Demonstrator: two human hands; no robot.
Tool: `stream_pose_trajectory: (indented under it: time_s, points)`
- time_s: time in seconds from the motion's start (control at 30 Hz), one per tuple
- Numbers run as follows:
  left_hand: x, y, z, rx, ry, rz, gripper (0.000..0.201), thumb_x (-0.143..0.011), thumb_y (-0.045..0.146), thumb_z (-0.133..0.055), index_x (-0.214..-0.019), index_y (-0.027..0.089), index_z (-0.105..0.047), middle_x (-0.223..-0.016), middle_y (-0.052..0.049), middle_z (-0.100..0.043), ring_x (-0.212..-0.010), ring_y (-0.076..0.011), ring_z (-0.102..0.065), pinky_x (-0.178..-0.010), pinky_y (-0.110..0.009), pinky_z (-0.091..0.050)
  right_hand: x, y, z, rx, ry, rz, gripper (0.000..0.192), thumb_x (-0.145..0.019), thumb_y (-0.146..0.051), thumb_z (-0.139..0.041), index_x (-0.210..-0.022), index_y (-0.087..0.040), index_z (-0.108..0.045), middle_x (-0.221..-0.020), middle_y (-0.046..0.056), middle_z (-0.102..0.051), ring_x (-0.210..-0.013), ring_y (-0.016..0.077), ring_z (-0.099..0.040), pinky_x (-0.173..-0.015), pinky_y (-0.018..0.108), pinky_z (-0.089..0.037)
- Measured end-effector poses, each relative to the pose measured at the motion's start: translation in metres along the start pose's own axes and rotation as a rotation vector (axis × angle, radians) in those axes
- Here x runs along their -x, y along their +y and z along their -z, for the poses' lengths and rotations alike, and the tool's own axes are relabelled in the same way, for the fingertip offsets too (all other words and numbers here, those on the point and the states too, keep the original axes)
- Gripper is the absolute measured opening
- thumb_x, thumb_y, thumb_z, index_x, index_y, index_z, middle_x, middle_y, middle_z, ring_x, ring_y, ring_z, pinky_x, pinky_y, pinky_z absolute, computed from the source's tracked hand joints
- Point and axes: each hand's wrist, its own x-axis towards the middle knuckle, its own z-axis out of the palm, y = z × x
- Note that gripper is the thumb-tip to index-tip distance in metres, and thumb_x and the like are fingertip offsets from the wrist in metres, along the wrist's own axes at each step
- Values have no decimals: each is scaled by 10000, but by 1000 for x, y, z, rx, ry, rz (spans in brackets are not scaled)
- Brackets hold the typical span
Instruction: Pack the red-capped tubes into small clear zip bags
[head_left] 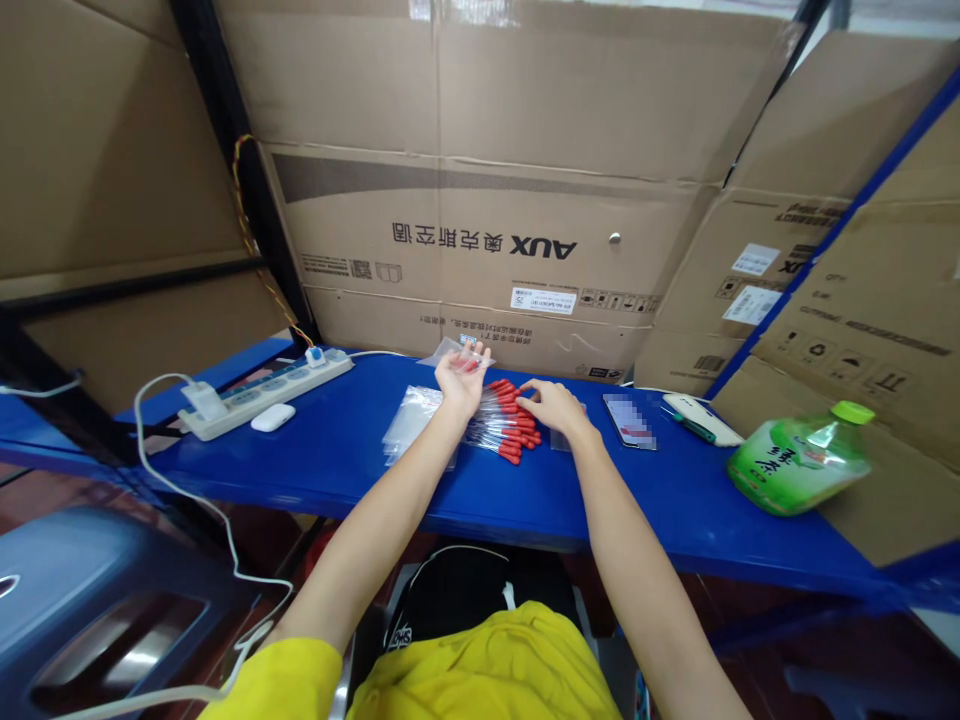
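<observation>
My left hand [461, 388] is palm up with its fingers curled, holding a clear plastic bag [436, 352] that spreads out past the fingertips. Something red shows at the palm, though I cannot tell if it lies inside the bag. Just right of that wrist lies a heap of thin, red-handled tools [510, 425] with pale shafts, their red ends pointing right. My right hand [556, 408] is at the heap's right edge, thumb and forefinger apart beside the red ends. A stack of clear bags [411, 422] lies left of my left forearm.
On the blue table [510, 505] are a phone [628, 420], a green-labelled bottle [799, 460], a white item with a green tool [697, 420], a power strip [270, 395] and a white case [273, 417]. Cardboard [480, 200] walls the back. A stool [112, 590] stands at left.
</observation>
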Motion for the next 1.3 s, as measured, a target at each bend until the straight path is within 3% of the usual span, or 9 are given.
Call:
stream_pose_trajectory:
  time_s: [0.07, 0.23, 0.5, 0.6, 0.83, 1.07, 1.3]
  points:
    - [-2, 1, 1, 1, 6, -5, 334, -755, 100, -504, -1071, 176, -581, -1032, -99, -736, -1033, -224, -741, -1031, -451, -549, 1, 0, 3, -10, 2, -8, 276, -897, -414, -708, -1137, -285, -750, -890, 20, -797, -856, 220, -728, -749, 299, -488]
    - [-6, 2, 3, 14, 5, -6, 317, -764, 106, -501, -1054, 167, -613, -1031, -102, -739, -1069, -234, -735, -1051, -458, -542, 3, 11, 14, -56, -101, 42, 90, -799, -345, -783, -859, -279, -799, -836, 8, -794, -789, 196, -725, -729, 274, -506]
    - [-7, 4, 4, 4, -3, -4, 335, -778, 128, -507, -1084, 161, -638, -1035, -113, -729, -1082, -235, -725, -1024, -448, -565, 2, 18, 17, -176, -132, 115, 95, -730, -231, -801, -821, -258, -809, -835, 7, -798, -774, 191, -725, -765, 286, -549]
    - [-8, 6, 2, 4, -4, 2, 287, -793, 145, -506, -1047, 154, -640, -1015, -117, -721, -1067, -230, -721, -1013, -430, -575, 1, 12, 24, -250, -58, 165, 110, -778, -233, -727, -862, -232, -798, -867, 17, -795, -805, 193, -716, -786, 297, -543]
    - [-8, 16, -1, 8, -5, -55, 208, -831, 172, -511, -990, 148, -643, -979, -106, -707, -1042, -226, -707, -1046, -438, -564, 4, -14, 34, -565, 373, 208, 263, -881, -402, -632, -999, -187, -724, -884, 54, -754, -758, 185, -673, -727, 305, -537]
    - [-3, 6, -1, -21, -13, -13, 263, -845, 184, -516, -1069, 152, -650, -1001, -110, -723, -1059, -234, -714, -1053, -463, -553, 7, -38, 18, -427, 417, 289, 239, -892, -389, -633, -981, -199, -747, -792, 32, -723, -685, 176, -639, -687, 303, -522]
    - [2, 0, -1, -36, -20, -18, 232, -834, 140, -519, -1035, 179, -626, -1026, -82, -736, -1067, -232, -727, -1067, -488, -544, 8, -42, 11, -396, 469, 321, 231, -916, -360, -605, -1024, -207, -740, -879, 48, -743, -714, 181, -647, -683, 301, -522]
